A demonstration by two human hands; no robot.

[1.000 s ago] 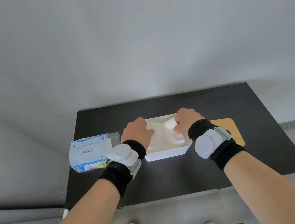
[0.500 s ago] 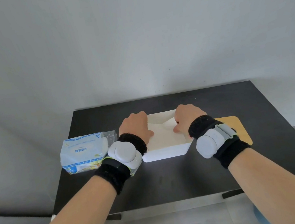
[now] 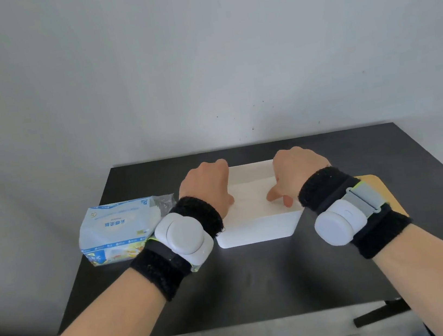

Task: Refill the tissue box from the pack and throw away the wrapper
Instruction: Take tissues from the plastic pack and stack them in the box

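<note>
White tissues [image 3: 249, 195] lie inside the open white tissue box [image 3: 257, 228], which stands near the middle of the black table [image 3: 259, 282]. Left hand [image 3: 206, 190] rests over the left end of the box with its fingers curled down onto the stack; right hand [image 3: 296, 174] does the same at the right end, thumb and forefinger tips touching the top sheet. Neither hand is clamped around anything: both press flat-knuckled on the paper, and whether the hidden fingertips pinch a sheet cannot be told. Each wrist carries a black band with a white sensor puck.

Wrapper [image 3: 118, 230], printed in blue and white, lies on the table just beside the left wrist, at the left of the box; its clear plastic end is crumpled open, though its body keeps some bulk, so whether it is fully emptied cannot be told. A tan board [image 3: 385, 190], perhaps the box lid, lies flat on the table behind the right wrist, partly hidden by it.

Progress, as judged: the pack appears opened and the tissues transferred, and the hands seem to be seating and levelling the stack. Steps left would be closing the box, if the tan board is indeed its lid, and carrying the wrapper to a bin; no bin is in view.
</note>
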